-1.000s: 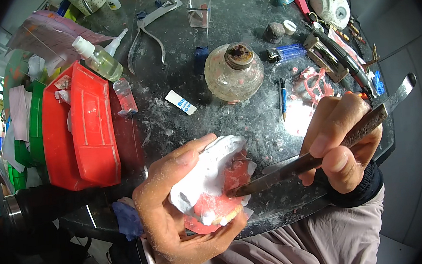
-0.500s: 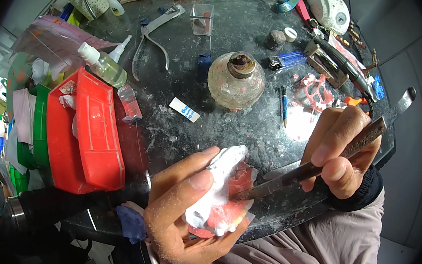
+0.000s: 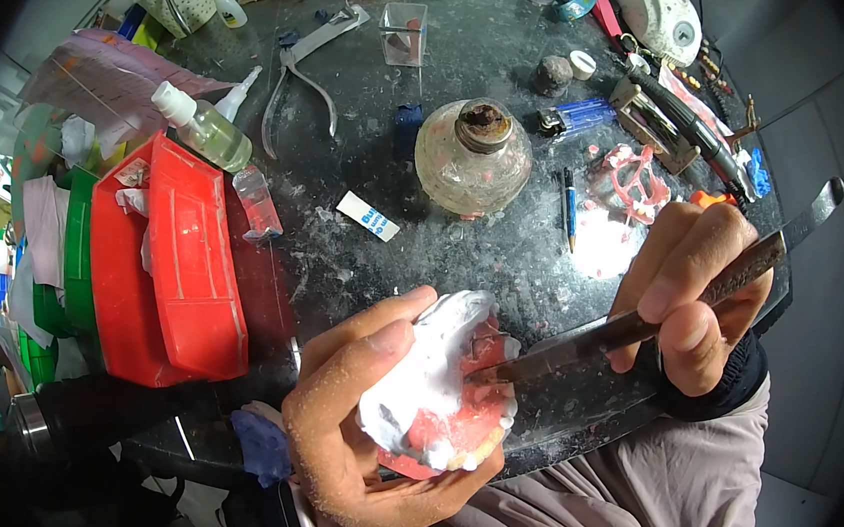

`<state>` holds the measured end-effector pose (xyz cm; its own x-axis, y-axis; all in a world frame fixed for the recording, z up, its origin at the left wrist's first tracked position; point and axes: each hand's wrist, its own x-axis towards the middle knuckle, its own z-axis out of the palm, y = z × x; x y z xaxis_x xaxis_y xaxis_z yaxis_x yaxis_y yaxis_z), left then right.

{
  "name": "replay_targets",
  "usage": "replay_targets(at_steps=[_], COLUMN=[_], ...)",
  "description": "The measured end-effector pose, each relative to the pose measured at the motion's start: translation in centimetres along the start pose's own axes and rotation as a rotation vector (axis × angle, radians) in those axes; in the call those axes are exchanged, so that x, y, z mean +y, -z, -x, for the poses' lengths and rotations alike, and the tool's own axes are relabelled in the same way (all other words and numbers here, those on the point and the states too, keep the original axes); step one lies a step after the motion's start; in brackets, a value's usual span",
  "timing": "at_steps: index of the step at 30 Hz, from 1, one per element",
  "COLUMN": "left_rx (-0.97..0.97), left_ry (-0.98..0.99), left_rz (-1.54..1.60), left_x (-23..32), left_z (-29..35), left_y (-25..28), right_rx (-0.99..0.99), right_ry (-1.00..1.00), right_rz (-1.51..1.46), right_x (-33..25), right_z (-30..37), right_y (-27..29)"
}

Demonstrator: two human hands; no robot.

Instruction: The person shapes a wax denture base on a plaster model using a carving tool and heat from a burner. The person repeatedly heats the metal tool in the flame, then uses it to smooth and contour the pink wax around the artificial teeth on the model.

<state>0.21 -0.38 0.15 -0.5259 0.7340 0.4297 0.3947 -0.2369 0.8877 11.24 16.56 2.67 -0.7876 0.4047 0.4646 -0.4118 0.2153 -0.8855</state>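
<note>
My left hand [image 3: 341,426] is wrapped round a denture piece [image 3: 423,389] of pink wax with thick white plaster-like material along one side. A yellowish, tooth-like edge shows at its lower right. In my right hand [image 3: 690,290] is a wax knife [image 3: 570,349], pinched by its dark handle between thumb and fingers. Its flat blade tip touches the pink surface beside the white material, and its spoon-shaped other end sticks out to the upper right. My left palm and the underside of the piece are hidden.
Ahead stands a round glass spirit lamp [image 3: 474,164]. Red bins [image 3: 197,273], a spray bottle [image 3: 205,132] and pliers [image 3: 301,83] lie leftward. On the right are a pen [image 3: 570,210], a blue lighter [image 3: 578,118], a pink openwork frame [image 3: 636,185] and a black handpiece [image 3: 691,124].
My right hand has shifted slightly right and up with the wax knife. The denture piece has turned a little in my left hand, showing more of its white side.
</note>
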Motion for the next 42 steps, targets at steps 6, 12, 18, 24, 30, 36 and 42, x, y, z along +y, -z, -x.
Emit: replay_targets(at_steps=[6,12,18,24,30,36,42], left_rx=[-0.032,0.0,-0.075,-0.092,-0.035,-0.015,0.016], left_ry=[0.0,0.099,-0.033,-0.065,0.042,-0.018,-0.028], left_rz=[0.073,0.186,-0.015,0.009,0.04,-0.056,-0.201], left_x=[-0.4,-0.1,0.0,-0.2,0.0,0.3,0.9], left_z=[0.1,0.2,-0.3,-0.7,0.1,-0.3,3.0], left_y=[0.0,-0.1,0.3,0.0,0.1,-0.6,0.4], right_rx=[0.023,0.094,0.256,0.368,0.385,0.432,0.219], right_ry=[0.007,0.025,0.072,0.045,0.036,0.088,-0.051], right_rz=[-0.002,-0.044,-0.107,-0.033,0.124,0.241,0.37], right_x=[0.0,0.2,0.7,0.3,-2.8,-5.7,-2.4], right_z=[0.1,-0.1,-0.5,-0.6,0.6,6.7,13.9], right_y=[0.1,0.6,1.4,2.6,3.4,2.3,-2.1])
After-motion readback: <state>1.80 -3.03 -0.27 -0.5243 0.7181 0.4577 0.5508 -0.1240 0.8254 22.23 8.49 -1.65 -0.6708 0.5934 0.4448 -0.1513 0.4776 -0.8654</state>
